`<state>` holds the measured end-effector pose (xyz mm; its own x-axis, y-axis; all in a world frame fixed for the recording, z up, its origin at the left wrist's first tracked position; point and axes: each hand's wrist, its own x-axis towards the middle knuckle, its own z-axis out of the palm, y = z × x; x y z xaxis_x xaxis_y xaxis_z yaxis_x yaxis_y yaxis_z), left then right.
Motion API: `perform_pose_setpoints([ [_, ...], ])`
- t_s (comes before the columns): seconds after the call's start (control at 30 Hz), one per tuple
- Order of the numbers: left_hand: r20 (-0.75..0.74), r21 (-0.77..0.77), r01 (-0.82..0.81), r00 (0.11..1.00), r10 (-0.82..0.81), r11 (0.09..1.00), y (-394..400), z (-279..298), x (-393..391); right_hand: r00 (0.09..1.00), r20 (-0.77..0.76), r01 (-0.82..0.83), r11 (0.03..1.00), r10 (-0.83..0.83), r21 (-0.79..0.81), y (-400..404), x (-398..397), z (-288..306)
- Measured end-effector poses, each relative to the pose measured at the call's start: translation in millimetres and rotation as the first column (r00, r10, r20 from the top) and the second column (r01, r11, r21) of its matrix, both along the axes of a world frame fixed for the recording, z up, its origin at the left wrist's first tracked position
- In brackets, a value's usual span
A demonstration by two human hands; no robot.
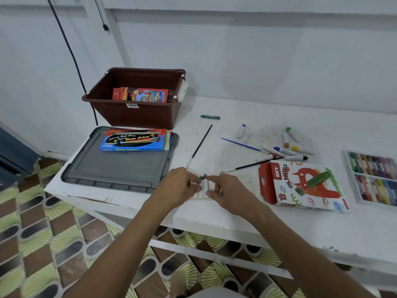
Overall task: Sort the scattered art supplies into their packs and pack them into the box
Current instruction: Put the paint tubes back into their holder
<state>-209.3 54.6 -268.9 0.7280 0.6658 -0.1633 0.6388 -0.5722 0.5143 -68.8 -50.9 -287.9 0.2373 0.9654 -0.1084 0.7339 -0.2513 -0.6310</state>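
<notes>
Hands are met over a clear plastic tray (200, 190) at the desk's (236, 216) near edge. The left hand (179, 186) pinches the tray's left side; the right hand (225, 191) pinches a green-capped paint tube (205, 183) lying in it, long axis pointing away from the person. Loose paint tubes (287, 147) are scattered beyond and right of the tray, nearer the right hand; the brown box (137, 117) stands beyond and left.
</notes>
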Motion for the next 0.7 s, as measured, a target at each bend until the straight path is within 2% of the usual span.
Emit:
perform_pose_setpoints([
  [0.07, 0.001, 0.017, 0.006, 1.000, -0.006, 1.000, 0.2, -1.0, 0.6, 0.999, 0.047, -0.026, 1.000, 0.026, 0.007, -1.2, -1.3, -0.8],
  [0.3, 0.043, 0.009, 0.027, 0.999, -0.027, 1.000, 1.7, -3.8, -1.7, 0.999, 0.034, -0.034, 0.997, 0.032, 0.073, -4.6, -1.2, 2.2],
  [0.7, 0.035, 0.008, 0.060, 0.998, -0.060, 0.998, 4.8, -6.6, -0.7, 0.997, 0.041, -0.071, 0.996, 0.069, 0.056, -2.0, -4.0, 0.2],
])
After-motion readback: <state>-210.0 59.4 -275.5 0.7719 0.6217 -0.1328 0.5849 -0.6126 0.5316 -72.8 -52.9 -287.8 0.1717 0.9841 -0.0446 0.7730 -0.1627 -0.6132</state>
